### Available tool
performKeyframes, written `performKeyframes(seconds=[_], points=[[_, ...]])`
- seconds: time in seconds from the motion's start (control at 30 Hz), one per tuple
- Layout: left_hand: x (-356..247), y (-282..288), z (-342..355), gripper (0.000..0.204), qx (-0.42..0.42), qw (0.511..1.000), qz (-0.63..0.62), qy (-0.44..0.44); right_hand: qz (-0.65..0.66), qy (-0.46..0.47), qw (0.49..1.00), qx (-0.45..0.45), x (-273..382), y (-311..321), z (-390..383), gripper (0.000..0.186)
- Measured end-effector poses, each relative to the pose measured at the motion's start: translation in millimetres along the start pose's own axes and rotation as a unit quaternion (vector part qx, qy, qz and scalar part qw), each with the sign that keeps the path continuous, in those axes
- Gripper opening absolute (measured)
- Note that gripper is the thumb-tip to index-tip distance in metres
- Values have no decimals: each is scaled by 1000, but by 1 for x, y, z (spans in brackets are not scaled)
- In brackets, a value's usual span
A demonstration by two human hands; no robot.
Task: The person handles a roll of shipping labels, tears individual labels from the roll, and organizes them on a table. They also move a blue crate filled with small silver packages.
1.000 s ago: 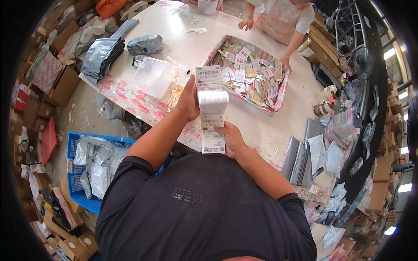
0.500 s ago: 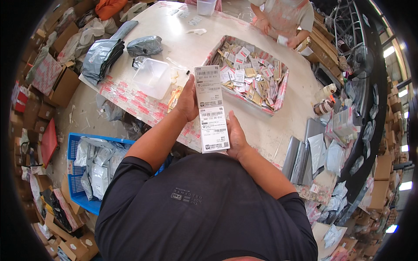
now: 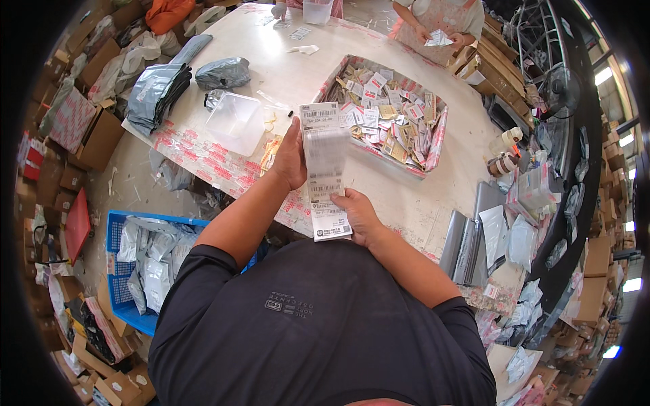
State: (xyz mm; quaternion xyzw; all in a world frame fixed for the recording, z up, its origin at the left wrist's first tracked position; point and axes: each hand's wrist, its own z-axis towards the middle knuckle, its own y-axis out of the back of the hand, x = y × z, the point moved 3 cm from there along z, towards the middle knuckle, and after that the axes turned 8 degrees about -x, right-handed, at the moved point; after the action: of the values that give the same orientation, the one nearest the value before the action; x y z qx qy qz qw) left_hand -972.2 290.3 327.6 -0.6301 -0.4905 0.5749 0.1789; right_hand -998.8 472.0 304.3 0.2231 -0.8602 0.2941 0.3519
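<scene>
Currently, left fingers (image 3: 295,132) and right fingers (image 3: 344,199) hold a label strip (image 3: 326,150) between them.

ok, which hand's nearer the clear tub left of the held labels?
Left. The left hand is just lower right of the clear tub; the right hand is farther off that way.

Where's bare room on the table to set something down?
Two patches of table look bare: right of the right hand, between label tray and gray rolls; and between tray and gray bundle, below the white scrap. Crowded: left corner, with stacked gray bags; right end, around the rolls.
</scene>
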Motion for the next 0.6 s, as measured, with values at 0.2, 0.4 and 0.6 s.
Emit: performKeyframes(seconds=[0.2, 0.4, 0.6], points=[[3, 11, 4, 81, -4, 1000, -5, -13, 191, -67, 973, 107, 26, -18, -23, 44], [2, -2, 3, 81, 0, 1000, 2, -5, -49, 46, 998, -7, -3, 4, 2, 51], [5, 12, 6, 80, 2, 1000, 2, -3, 172, -42, 982, 65, 23, -15, -18, 33]])
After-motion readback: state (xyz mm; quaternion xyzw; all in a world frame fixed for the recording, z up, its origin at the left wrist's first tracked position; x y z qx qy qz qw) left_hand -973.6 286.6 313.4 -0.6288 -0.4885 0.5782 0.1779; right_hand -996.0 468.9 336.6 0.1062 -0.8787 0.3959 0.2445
